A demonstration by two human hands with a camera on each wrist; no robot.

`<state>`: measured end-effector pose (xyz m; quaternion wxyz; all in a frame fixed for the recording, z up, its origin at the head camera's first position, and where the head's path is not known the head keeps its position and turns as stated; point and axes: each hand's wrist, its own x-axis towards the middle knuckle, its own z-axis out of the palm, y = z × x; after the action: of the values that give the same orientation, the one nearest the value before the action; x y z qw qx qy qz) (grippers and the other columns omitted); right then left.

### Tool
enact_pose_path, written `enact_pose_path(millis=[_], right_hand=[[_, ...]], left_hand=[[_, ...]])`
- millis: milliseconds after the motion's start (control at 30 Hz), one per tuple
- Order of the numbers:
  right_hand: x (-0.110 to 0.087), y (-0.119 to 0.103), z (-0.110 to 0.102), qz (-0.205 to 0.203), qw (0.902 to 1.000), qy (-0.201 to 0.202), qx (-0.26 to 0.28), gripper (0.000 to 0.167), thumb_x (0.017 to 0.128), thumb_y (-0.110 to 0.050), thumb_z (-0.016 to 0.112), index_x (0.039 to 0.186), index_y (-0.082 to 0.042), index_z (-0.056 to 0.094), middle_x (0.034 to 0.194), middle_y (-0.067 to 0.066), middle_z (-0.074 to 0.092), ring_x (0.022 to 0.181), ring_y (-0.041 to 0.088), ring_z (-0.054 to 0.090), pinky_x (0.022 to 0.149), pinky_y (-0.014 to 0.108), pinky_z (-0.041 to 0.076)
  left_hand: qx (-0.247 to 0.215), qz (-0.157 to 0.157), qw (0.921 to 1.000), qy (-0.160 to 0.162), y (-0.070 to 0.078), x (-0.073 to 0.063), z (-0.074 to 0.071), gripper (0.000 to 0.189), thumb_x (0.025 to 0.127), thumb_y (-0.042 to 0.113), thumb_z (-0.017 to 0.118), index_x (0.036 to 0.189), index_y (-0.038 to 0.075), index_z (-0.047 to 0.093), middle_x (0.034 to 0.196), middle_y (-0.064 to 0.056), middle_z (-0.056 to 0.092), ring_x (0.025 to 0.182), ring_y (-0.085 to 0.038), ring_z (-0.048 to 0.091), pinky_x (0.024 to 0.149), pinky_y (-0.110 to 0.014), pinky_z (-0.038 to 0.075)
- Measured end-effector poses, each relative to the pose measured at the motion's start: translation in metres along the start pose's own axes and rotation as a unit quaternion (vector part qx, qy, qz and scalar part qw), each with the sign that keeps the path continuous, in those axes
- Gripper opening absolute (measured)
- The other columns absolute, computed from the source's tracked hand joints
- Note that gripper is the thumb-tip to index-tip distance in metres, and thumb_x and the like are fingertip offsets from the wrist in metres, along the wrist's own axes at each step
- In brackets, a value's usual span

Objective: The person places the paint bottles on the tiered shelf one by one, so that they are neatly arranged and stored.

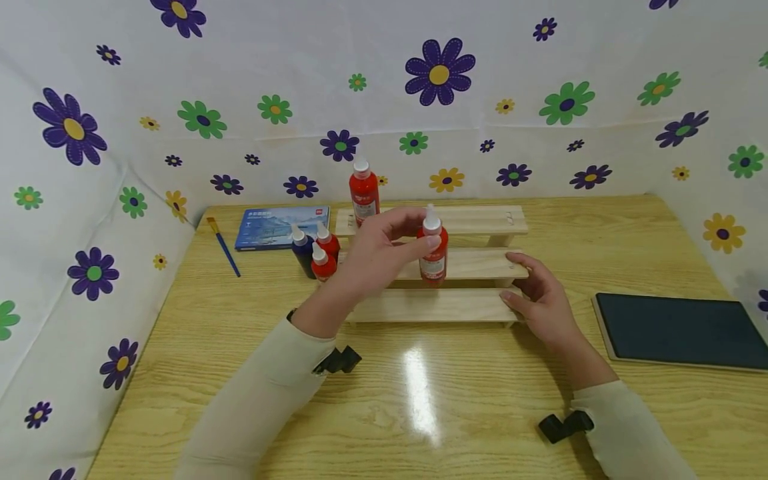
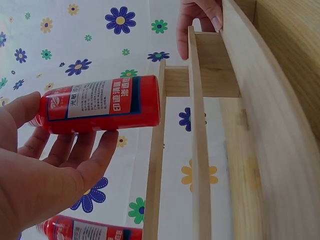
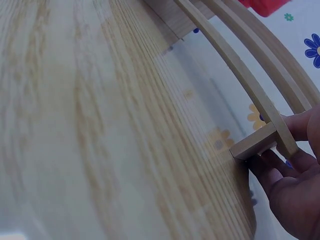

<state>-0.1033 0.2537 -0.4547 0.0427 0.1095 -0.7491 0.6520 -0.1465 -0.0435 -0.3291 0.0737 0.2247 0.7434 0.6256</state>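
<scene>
My left hand grips a red squeeze bottle with a white nozzle. In the left wrist view the held bottle has its thumb and fingers round the nozzle end, its base close to a plank of the stepped wooden rack. At the rack's right end my right hand holds the lower two tiers, thumb in front and fingers behind. The right wrist view has that hand round the plank end and its support. Another red bottle stands upright on the top tier's left end.
Beside the rack's left end stand a dark blue bottle and two small red bottles. A blue box and a paintbrush lie farther left. On the right lies a dark flat board. A flowered cloth hangs behind.
</scene>
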Motion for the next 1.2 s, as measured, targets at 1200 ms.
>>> enact_pose_path(millis=[1200], right_hand=[[0.002,0.003,-0.002,-0.010,0.9999,0.001,0.007,0.064,0.090,0.018,0.061,0.147,-0.005,0.046,0.129,0.009,0.055,0.108,0.036,0.060,0.078,0.025,0.055]], left_hand=[[0.015,0.022,0.9996,-0.014,0.022,0.108,0.052,0.032,0.098,0.021,0.067,0.128,0.011,0.063,0.118,0.004,0.064,0.107,-0.009,0.059,0.088,-0.022,0.049]])
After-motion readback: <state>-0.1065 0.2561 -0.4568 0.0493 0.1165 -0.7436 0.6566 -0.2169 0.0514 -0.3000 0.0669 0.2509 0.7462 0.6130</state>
